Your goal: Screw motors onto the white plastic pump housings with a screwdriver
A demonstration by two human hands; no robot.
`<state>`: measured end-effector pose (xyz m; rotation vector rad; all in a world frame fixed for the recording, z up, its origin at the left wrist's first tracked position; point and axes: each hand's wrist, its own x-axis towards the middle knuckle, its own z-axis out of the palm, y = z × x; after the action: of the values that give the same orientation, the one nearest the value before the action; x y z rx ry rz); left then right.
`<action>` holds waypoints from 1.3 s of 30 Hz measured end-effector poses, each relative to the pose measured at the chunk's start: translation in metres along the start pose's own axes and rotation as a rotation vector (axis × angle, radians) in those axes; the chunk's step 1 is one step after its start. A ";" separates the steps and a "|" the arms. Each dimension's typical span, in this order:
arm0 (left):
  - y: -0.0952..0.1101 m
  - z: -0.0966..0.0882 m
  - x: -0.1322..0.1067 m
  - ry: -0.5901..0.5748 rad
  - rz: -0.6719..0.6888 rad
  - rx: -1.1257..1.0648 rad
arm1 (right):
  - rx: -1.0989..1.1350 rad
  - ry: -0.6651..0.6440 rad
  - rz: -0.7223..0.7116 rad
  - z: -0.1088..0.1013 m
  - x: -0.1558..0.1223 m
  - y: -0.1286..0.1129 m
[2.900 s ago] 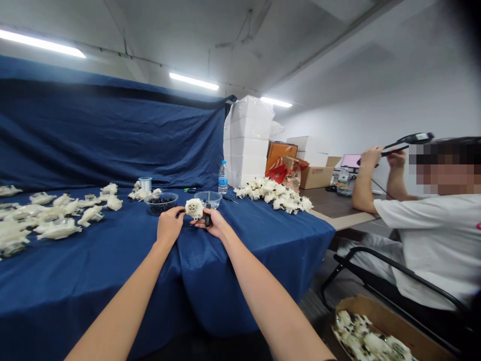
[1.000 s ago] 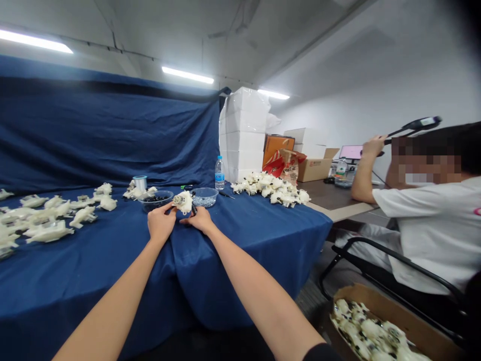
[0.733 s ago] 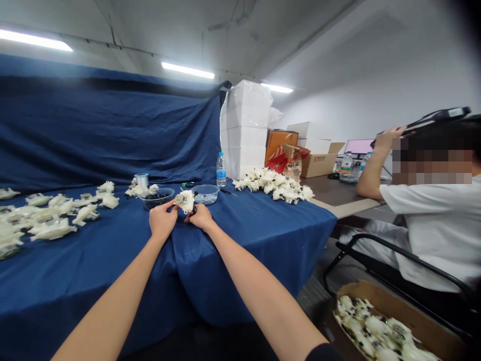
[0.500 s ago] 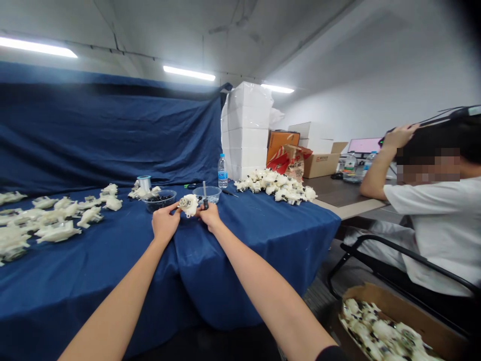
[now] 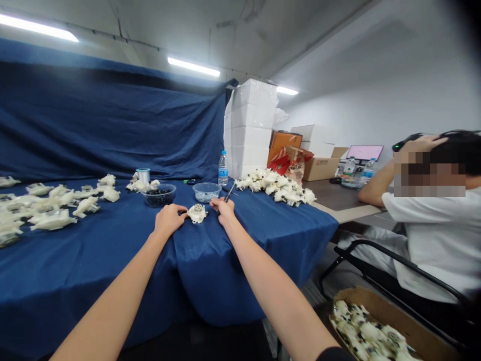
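While my left hand (image 5: 169, 220) lies half open on the blue cloth (image 5: 112, 281), its fingertips (image 5: 184, 212) are just beside the white plastic part (image 5: 197, 213), which sits between my hands; maybe they touch it, I cannot see well. My right hand (image 5: 224, 209) is closed on a thin dark screwdriver (image 5: 229, 193), near a clear plastic bowl (image 5: 205, 192).

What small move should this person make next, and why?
Probably press the left hand on the white plastic housing to steady it, because it sits loose on the blue cloth, while the right hand grips a small screwdriver right beside it.
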<state>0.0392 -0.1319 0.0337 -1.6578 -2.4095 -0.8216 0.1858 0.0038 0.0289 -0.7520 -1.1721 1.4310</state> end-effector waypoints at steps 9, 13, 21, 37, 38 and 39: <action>0.000 -0.004 -0.001 -0.036 0.052 -0.049 | 0.024 -0.034 -0.082 0.006 -0.011 -0.006; -0.001 -0.003 0.001 -0.044 0.060 -0.068 | 0.023 -0.072 -0.173 0.018 -0.013 -0.011; -0.006 0.000 0.004 -0.051 0.057 -0.095 | -0.136 -0.265 -0.309 0.059 -0.034 0.001; -0.008 0.000 0.002 -0.008 0.059 -0.138 | -0.603 -0.364 -0.542 0.051 -0.043 0.011; -0.008 0.000 0.003 -0.004 0.057 -0.140 | -0.618 -0.367 -0.547 0.051 -0.043 0.012; -0.008 0.000 0.003 -0.001 0.056 -0.142 | -0.632 -0.367 -0.552 0.051 -0.043 0.012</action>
<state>0.0307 -0.1319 0.0314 -1.7663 -2.3428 -1.0042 0.1444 -0.0494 0.0266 -0.5193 -1.9837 0.7411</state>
